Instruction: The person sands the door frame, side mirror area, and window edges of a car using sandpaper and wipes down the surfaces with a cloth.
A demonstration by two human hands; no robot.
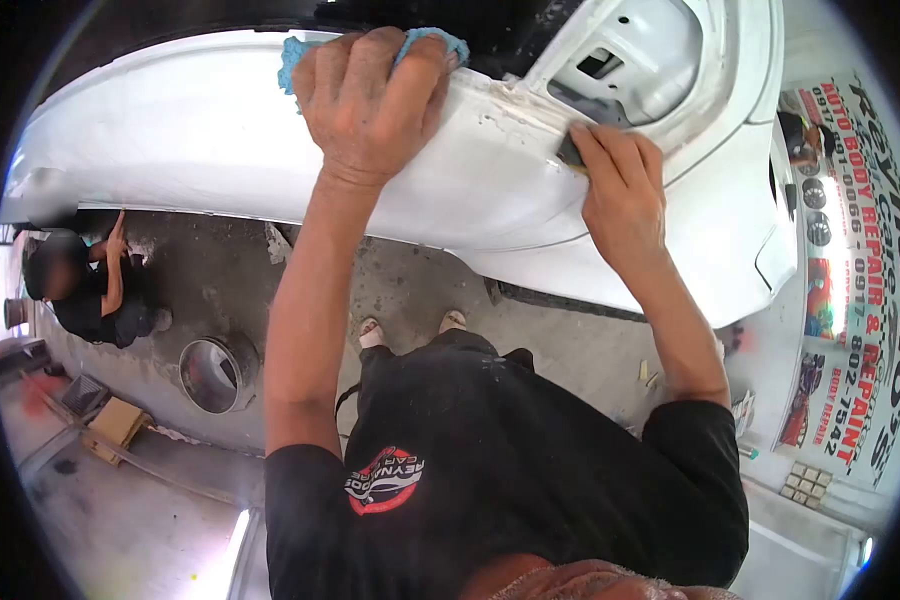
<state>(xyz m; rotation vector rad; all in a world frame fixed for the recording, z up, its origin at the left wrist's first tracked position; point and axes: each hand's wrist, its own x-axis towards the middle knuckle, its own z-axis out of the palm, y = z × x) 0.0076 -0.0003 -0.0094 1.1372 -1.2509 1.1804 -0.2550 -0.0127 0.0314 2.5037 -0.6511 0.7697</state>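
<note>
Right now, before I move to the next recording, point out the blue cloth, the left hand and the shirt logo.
Blue cloth (pixel 293 62): head view, on its exposed left end.
Left hand (pixel 365 108): head view, on the back of the hand.
Shirt logo (pixel 383 482): head view, near its middle.

Left arm (pixel 315 300) and right arm (pixel 678 315) reach forward, left fingers (pixel 370 65) curled, right fingers (pixel 622 155) together.

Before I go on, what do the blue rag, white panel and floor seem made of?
Rag: matte cloth, judging by its soft, crumpled folds.
Panel: likely painted metal, smooth with a faint sheen; plastic isn't ruled out.
Floor: probably concrete, dull grey and stained.
</note>
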